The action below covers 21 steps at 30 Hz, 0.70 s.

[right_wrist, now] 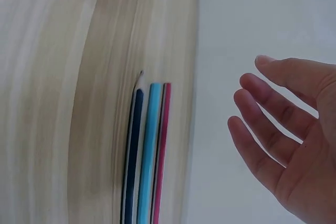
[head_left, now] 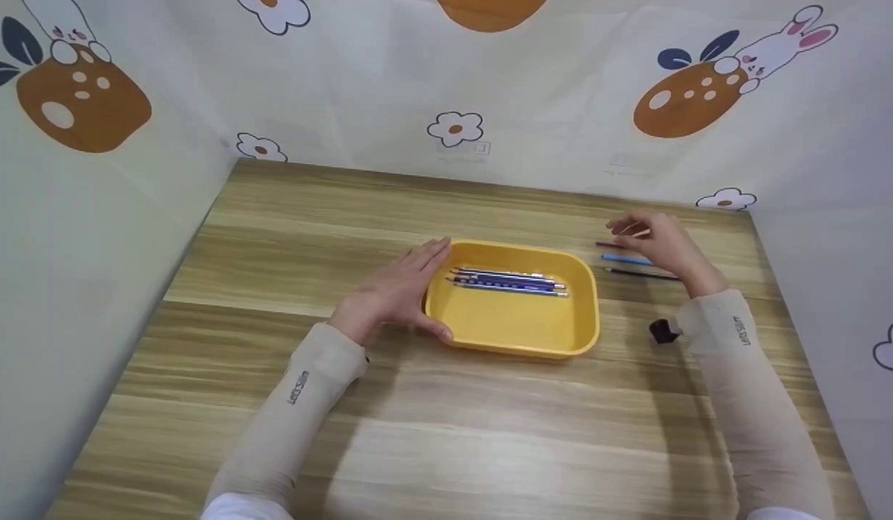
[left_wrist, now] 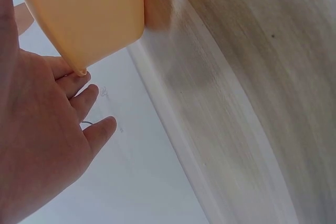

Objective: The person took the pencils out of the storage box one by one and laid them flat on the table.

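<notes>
A yellow tray holds several blue and silver pencils lying side by side. The left hand rests against the tray's left end, thumb at the near corner and fingers at the far one; the left wrist view shows its fingertips touching the tray's rim. Over three pencils on the table hovers the right hand, fingers loosely bent, holding nothing. In the right wrist view a dark pencil, a light blue one and a red one lie parallel, apart from the hand.
A small dark object lies on the wooden table beside the right sleeve. Patterned white cloth stands behind the table and along both sides.
</notes>
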Motion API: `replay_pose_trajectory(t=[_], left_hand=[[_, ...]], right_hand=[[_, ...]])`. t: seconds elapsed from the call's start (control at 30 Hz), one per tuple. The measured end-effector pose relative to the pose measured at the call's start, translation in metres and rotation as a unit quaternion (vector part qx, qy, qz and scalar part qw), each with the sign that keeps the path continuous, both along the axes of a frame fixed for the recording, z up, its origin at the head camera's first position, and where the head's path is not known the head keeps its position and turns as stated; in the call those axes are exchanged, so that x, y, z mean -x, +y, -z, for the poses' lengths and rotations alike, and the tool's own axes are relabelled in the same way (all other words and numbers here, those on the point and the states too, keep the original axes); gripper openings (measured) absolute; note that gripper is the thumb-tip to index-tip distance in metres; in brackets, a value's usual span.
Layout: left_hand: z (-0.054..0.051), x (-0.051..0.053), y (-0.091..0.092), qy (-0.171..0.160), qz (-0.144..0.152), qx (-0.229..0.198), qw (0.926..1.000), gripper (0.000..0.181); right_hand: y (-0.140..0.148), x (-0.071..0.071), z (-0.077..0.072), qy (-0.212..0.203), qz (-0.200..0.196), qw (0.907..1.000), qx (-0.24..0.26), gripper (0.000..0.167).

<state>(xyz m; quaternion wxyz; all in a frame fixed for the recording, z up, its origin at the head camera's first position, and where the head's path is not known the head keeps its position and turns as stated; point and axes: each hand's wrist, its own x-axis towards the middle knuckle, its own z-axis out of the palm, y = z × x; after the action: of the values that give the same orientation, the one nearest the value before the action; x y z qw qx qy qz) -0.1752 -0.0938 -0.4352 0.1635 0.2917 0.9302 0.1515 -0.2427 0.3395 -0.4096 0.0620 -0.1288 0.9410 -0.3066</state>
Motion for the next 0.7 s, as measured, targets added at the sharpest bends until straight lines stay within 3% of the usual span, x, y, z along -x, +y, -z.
replay_pose_trajectory(t=[0.3,0.57,0.7], left_hand=[[-0.001,0.0,-0.001,0.0,-0.003,0.007,1.0,0.144],[0.0,0.001,0.0,0.004,-0.002,0.006,1.0,0.145],[0.0,0.002,0.0,0.006,0.003,0.002,1.0,0.145]], right_hand=[[-0.017,-0.006,-0.011,-0.003,-0.037,0.9979,0.053,0.027],[-0.049,-0.026,-0.043,-0.018,-0.07,0.9939,0.084,0.025],[-0.054,-0.023,-0.038,-0.016,-0.091,0.991,0.098,0.024]])
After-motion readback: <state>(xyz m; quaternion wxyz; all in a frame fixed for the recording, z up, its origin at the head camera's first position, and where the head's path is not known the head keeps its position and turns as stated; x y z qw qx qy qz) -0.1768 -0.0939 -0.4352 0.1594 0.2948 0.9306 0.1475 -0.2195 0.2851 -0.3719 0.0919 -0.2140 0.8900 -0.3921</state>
